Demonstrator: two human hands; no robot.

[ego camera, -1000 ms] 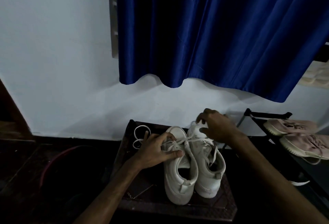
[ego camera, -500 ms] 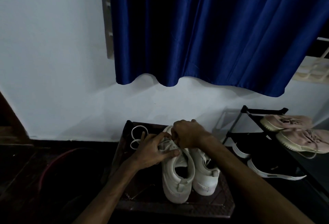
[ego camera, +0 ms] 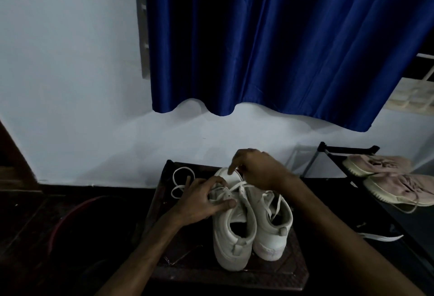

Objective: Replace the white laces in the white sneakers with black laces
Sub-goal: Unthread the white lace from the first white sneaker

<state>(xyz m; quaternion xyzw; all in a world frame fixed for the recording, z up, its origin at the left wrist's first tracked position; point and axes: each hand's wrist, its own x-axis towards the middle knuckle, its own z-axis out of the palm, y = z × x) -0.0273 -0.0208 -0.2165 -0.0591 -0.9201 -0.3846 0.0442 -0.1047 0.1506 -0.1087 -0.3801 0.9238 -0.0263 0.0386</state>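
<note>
White sneakers [ego camera: 231, 237] stand side by side on a dark low table [ego camera: 270, 274], heels nearest, long axes running away, toes pointing at the wall. The left hand [ego camera: 202, 199] grips the left one's upper. The right hand [ego camera: 260, 171], fingers curled, pinches a white lace [ego camera: 234, 187] above the toes. A loose lace coil [ego camera: 182, 179] lies far left.

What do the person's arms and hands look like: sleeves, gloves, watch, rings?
No sleeves: left forearm and right forearm are bare to the frame edge. No gloves on left hand or right hand. No watch, band or ring shows, though dim light could hide a thin one.
</note>
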